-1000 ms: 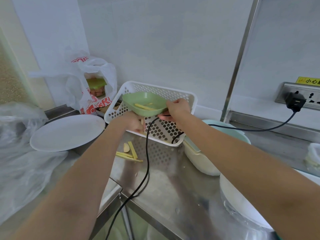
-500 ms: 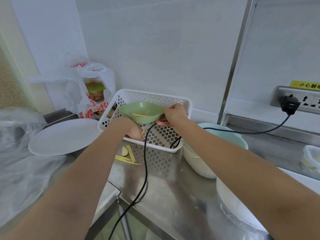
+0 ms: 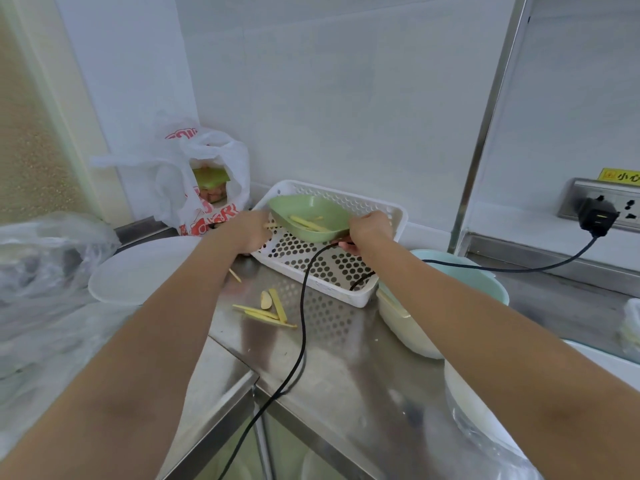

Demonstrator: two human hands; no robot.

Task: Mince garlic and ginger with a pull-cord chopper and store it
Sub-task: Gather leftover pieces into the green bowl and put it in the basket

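- Your right hand is gripping the green dish by its near rim, tilting it over the white perforated basket.
- Your left hand, which was under the dish a second ago, is now pinching ginger strips at its left edge.
- More ginger pieces are lying on the steel counter; collecting is probably still unfinished.
- No chopper is showing.

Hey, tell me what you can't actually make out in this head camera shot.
- Left hand fingers: hidden behind the green dish; grip unclear.
- Plastic bag contents: veiled by the film.
- Black cord lower end: cut off by the bottom edge.
- Yellow label: cut off by the right edge.
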